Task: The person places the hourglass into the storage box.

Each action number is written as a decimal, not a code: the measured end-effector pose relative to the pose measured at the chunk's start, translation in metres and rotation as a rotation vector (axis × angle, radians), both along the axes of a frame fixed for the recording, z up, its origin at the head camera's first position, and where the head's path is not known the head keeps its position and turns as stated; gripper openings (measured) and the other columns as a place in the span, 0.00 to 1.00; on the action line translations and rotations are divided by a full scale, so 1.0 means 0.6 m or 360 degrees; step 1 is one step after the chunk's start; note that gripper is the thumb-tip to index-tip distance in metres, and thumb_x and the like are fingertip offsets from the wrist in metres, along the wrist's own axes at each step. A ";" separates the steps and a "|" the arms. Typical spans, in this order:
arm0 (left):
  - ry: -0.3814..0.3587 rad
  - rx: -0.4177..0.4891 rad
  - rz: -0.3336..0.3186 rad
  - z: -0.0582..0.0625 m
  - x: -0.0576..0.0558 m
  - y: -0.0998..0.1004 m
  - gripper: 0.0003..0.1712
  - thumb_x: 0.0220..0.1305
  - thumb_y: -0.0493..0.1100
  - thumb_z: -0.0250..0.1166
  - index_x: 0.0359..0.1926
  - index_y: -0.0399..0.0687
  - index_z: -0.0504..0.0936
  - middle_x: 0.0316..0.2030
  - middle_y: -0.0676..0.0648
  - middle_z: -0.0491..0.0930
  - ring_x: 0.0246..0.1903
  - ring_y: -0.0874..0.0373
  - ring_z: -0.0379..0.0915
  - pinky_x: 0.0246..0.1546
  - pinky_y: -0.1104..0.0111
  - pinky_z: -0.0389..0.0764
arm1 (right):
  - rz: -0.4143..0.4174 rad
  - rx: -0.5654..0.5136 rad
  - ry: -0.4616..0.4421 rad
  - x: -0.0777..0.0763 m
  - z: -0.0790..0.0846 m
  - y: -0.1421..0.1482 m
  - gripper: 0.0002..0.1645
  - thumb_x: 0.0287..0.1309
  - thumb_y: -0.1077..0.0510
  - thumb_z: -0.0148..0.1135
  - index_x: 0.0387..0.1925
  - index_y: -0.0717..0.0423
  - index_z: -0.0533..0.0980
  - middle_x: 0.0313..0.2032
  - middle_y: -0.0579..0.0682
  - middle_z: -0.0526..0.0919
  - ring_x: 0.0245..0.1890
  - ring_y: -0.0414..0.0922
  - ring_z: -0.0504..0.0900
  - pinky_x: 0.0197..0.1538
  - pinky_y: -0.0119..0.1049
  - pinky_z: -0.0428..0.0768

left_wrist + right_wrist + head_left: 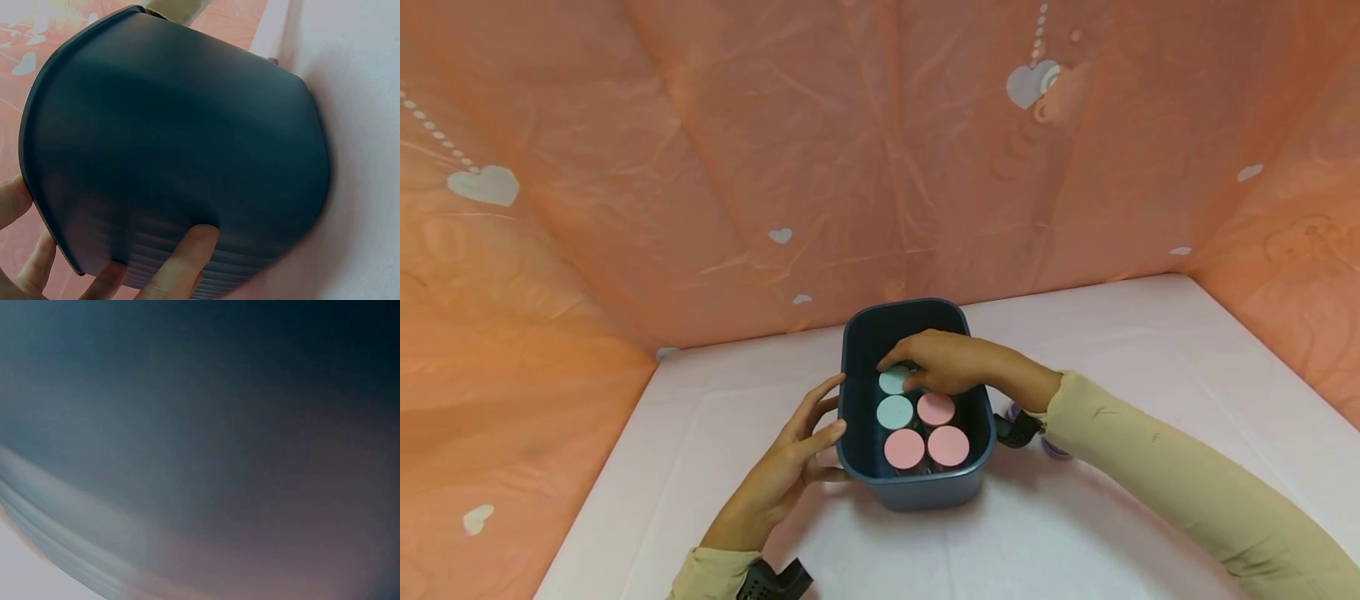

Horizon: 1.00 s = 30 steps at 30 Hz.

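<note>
A dark blue bin point(910, 492) stands on the table. Inside it are jars with round lids: three pink ones, such as the pink-lidded jar point(904, 450), and two mint ones. My right hand point(943, 362) reaches over the bin's right rim and grips the farther mint-lidded jar point(892, 381) between thumb and fingers. Spread along the bin's left side, my left hand point(790, 458) touches its wall and rim, and the left wrist view shows its fingertips against the bin point(175, 137). In the right wrist view only a blurred dark bin wall fills the picture.
Purple-lidded things point(1056, 450) lie on the white table point(700, 467), partly hidden behind my right forearm. An orange curtain point(850, 150) with pale hearts rises at the back and along both sides.
</note>
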<state>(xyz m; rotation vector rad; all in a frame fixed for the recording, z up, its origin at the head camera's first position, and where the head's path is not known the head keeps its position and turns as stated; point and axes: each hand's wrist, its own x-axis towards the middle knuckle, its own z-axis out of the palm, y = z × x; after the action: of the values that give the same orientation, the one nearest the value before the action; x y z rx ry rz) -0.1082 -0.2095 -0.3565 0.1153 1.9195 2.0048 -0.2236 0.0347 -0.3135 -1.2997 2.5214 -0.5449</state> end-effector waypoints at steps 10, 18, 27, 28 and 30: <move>0.0023 -0.0030 -0.0016 0.000 0.000 0.001 0.35 0.72 0.47 0.57 0.75 0.70 0.56 0.74 0.41 0.49 0.64 0.42 0.64 0.49 0.44 0.82 | -0.0030 0.0011 -0.0011 0.001 0.002 -0.004 0.26 0.63 0.60 0.65 0.63 0.50 0.76 0.62 0.50 0.79 0.66 0.48 0.74 0.69 0.47 0.71; 0.0012 -0.0014 -0.0004 -0.001 -0.001 0.001 0.34 0.72 0.46 0.57 0.74 0.70 0.57 0.73 0.42 0.51 0.64 0.42 0.64 0.48 0.44 0.82 | -0.0007 -0.0016 -0.0022 0.002 0.006 0.006 0.27 0.64 0.58 0.65 0.64 0.50 0.75 0.64 0.51 0.78 0.66 0.48 0.75 0.68 0.47 0.72; 0.0025 -0.0021 -0.0003 -0.001 -0.001 0.002 0.34 0.72 0.46 0.58 0.74 0.69 0.57 0.74 0.41 0.50 0.66 0.36 0.60 0.49 0.42 0.81 | -0.0074 -0.0292 -0.0035 0.018 0.017 0.068 0.29 0.64 0.52 0.65 0.65 0.50 0.74 0.63 0.46 0.78 0.67 0.49 0.73 0.68 0.50 0.71; 0.0025 -0.0021 0.0002 -0.001 0.000 0.002 0.34 0.72 0.46 0.58 0.74 0.70 0.57 0.73 0.41 0.51 0.66 0.37 0.60 0.49 0.42 0.81 | -0.0099 -0.0315 -0.0031 0.020 0.018 0.077 0.29 0.63 0.51 0.66 0.65 0.49 0.74 0.63 0.46 0.79 0.68 0.49 0.73 0.69 0.51 0.71; 0.0025 -0.0019 0.0013 0.000 0.000 0.002 0.34 0.72 0.46 0.58 0.74 0.70 0.58 0.73 0.42 0.51 0.65 0.38 0.61 0.48 0.42 0.81 | -0.0150 -0.0370 -0.0029 0.024 0.019 0.096 0.29 0.63 0.51 0.66 0.65 0.49 0.75 0.62 0.45 0.79 0.68 0.49 0.72 0.69 0.52 0.70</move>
<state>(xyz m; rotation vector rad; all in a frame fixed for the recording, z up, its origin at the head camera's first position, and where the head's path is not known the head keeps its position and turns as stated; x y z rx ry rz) -0.1080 -0.2086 -0.3567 0.1206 1.9448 2.0030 -0.2094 0.0925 -0.3021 -1.2465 2.5754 -0.8892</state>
